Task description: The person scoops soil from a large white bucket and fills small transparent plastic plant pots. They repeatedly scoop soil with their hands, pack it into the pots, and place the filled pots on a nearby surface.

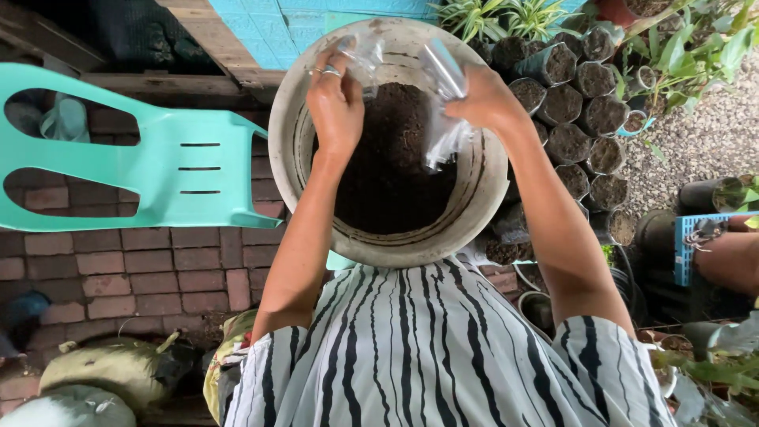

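You have the clear plastic bag [443, 103] pinched open between your left hand [336, 103] and right hand [486, 99] over the soil-filled basin [288, 150], empty so far, beside filled black nursery bags [581, 111].

I am holding a clear plastic bag [443, 119] over the dark soil in the round pale basin [285, 150]; my left hand [336, 103] is pinching one crumpled corner near the basin's far rim, and my right hand [482, 99] is gripping the other side, so the bag is hanging limp between them. Black soil-filled nursery bags [569, 119] are standing packed together just beyond the basin's right rim. Pale, bulging sacks [103, 372] are lying on the brick paving at the lower left corner.
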